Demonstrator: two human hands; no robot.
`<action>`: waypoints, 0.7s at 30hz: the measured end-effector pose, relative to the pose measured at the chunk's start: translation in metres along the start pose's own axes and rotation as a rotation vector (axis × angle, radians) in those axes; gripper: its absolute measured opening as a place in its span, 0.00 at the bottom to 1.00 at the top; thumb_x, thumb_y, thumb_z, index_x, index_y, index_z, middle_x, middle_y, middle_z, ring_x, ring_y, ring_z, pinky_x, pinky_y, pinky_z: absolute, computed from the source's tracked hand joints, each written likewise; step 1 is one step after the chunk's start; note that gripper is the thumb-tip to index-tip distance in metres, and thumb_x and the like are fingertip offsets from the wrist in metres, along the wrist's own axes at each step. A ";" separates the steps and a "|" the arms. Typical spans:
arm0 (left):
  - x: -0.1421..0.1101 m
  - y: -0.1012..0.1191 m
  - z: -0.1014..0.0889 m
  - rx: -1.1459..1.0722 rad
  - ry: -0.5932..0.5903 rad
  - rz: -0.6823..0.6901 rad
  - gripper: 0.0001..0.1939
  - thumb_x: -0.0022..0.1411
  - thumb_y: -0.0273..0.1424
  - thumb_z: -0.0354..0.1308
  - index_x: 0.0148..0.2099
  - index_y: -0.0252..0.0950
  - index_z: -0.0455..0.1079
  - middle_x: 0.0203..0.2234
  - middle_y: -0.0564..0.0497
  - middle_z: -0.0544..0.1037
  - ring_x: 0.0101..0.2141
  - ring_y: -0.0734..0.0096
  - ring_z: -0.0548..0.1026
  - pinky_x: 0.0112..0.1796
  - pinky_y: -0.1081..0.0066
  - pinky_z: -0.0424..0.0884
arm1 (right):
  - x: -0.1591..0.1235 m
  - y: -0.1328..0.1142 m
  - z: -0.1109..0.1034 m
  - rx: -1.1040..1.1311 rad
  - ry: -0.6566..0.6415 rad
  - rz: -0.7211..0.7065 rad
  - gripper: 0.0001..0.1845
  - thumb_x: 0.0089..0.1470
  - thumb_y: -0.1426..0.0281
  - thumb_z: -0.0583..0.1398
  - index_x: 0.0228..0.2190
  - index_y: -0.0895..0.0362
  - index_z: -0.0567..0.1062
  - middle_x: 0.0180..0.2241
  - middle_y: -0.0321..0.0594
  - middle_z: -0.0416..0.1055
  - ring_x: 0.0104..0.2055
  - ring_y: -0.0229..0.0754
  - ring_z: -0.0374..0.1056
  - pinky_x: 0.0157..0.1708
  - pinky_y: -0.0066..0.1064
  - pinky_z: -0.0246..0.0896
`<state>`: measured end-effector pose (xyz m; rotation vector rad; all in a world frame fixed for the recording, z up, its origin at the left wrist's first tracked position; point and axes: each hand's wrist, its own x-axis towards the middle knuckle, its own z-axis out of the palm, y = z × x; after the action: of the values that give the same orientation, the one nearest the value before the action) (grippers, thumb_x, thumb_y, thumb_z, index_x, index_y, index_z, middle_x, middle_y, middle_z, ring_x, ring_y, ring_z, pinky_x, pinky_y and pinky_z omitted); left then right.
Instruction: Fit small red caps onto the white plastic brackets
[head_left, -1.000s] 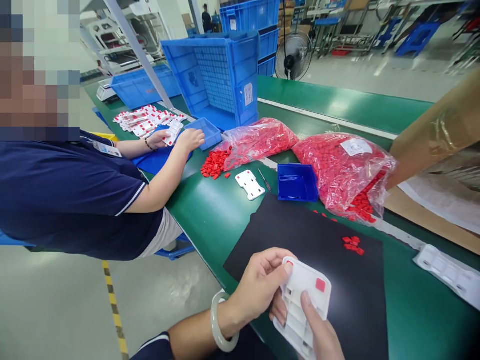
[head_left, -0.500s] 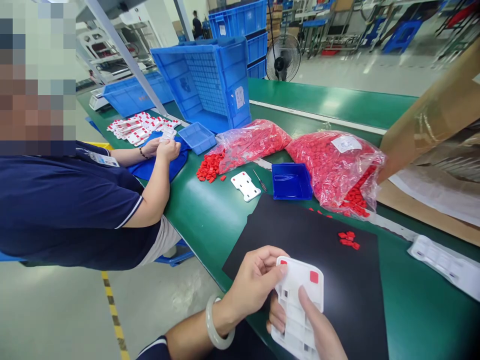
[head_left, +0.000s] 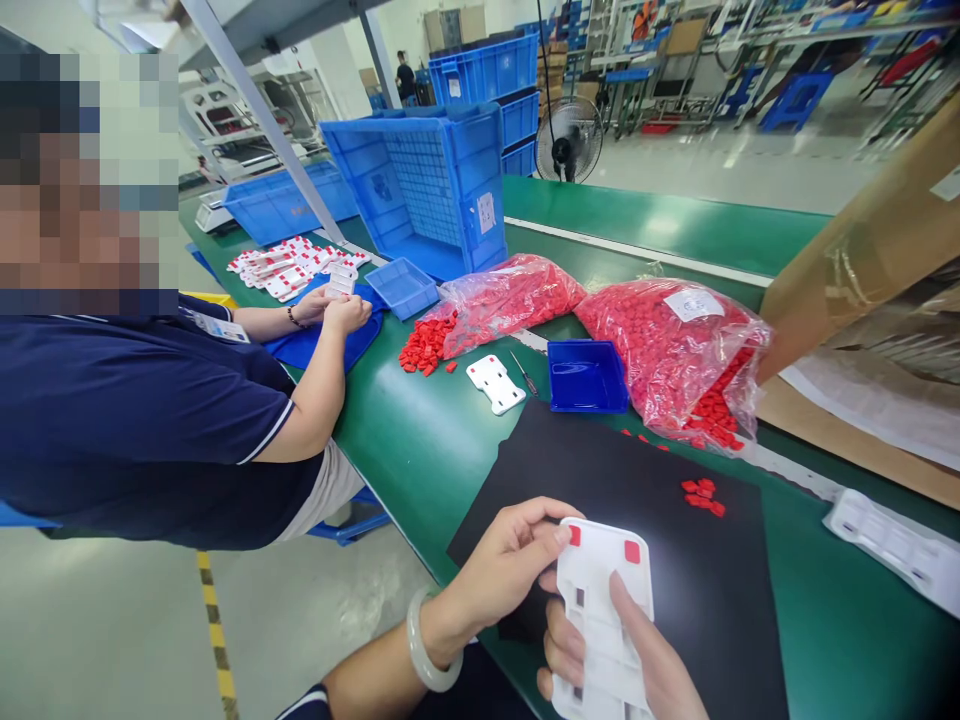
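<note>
My two hands hold a white plastic plate (head_left: 600, 610) with two red inserts at its top, over a black mat (head_left: 675, 540) near the table's front edge. My left hand (head_left: 510, 570) pinches the plate's upper left corner, wearing a pale bangle at the wrist. My right hand (head_left: 637, 660) cups the plate from below, thumb lying on its face. A few loose red pieces (head_left: 701, 493) lie on the mat, further out.
Two clear bags of red pieces (head_left: 667, 345) and a small blue bin (head_left: 589, 378) sit beyond the mat, with another white plate (head_left: 496, 384) and a red pile (head_left: 425, 345). A co-worker's hands (head_left: 337, 305) work at left by a blue crate (head_left: 427, 190). Cardboard (head_left: 862, 260) lies right.
The white plate has turned more upright and face-on in my hands, showing both red inserts. The co-worker's hands have drawn back from the small blue tray toward their body.
</note>
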<state>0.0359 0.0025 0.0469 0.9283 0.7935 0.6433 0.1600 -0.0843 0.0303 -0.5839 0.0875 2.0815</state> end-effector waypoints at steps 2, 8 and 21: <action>0.000 -0.002 0.001 -0.014 0.006 -0.054 0.19 0.59 0.42 0.63 0.45 0.33 0.71 0.20 0.56 0.69 0.20 0.82 0.61 0.23 0.80 0.60 | 0.005 0.003 -0.006 0.004 -0.025 0.025 0.28 0.50 0.45 0.61 0.33 0.59 0.76 0.21 0.33 0.62 0.22 0.33 0.54 0.29 0.31 0.53; 0.001 -0.008 0.006 0.080 0.082 0.037 0.18 0.60 0.41 0.62 0.43 0.30 0.72 0.25 0.51 0.74 0.24 0.79 0.66 0.26 0.78 0.62 | 0.017 0.007 -0.013 0.008 -0.017 0.079 0.28 0.45 0.44 0.64 0.23 0.58 0.71 0.19 0.33 0.62 0.21 0.32 0.54 0.29 0.31 0.54; 0.009 0.014 -0.027 0.407 -0.107 0.375 0.19 0.66 0.40 0.54 0.56 0.38 0.71 0.53 0.42 0.73 0.54 0.58 0.68 0.54 0.61 0.64 | 0.000 -0.016 0.002 0.235 -0.094 0.220 0.24 0.48 0.51 0.66 0.37 0.59 0.79 0.21 0.31 0.68 0.21 0.31 0.64 0.23 0.23 0.58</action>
<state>0.0171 0.0277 0.0461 1.4944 0.6699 0.7623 0.1719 -0.0750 0.0346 -0.3445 0.3507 2.2664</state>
